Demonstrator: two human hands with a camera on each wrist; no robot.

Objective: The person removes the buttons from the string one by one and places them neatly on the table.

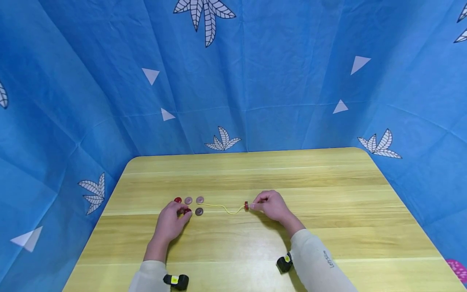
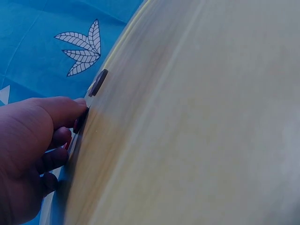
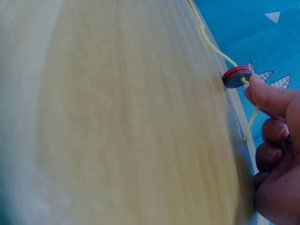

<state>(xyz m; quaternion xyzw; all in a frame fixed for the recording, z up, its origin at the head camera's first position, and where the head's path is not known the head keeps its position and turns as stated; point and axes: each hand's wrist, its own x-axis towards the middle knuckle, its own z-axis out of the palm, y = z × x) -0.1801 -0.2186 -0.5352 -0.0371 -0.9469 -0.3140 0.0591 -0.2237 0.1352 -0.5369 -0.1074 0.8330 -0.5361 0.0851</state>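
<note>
My left hand (image 1: 171,222) is over the left part of the table, its thumb and index finger pinching a dark red button (image 1: 187,211); the left wrist view shows that button (image 2: 80,121) edge-on at the fingertips. Close by lie a grey button (image 1: 198,211), a pink button (image 1: 188,200), another pink button (image 1: 200,199) and a bright red button (image 1: 177,200), partly hidden. My right hand (image 1: 273,206) pinches a yellow string (image 3: 213,43) beside a red button (image 3: 236,69) and a dark button (image 3: 238,78), both threaded on it and stacked together. A short string end hangs below those fingers.
The wooden table (image 1: 240,243) reaches back to a blue patterned curtain (image 1: 277,81), which also flanks both sides. From the pink buttons, the string runs in a loose wave toward my right hand. A small black camera is strapped at each wrist.
</note>
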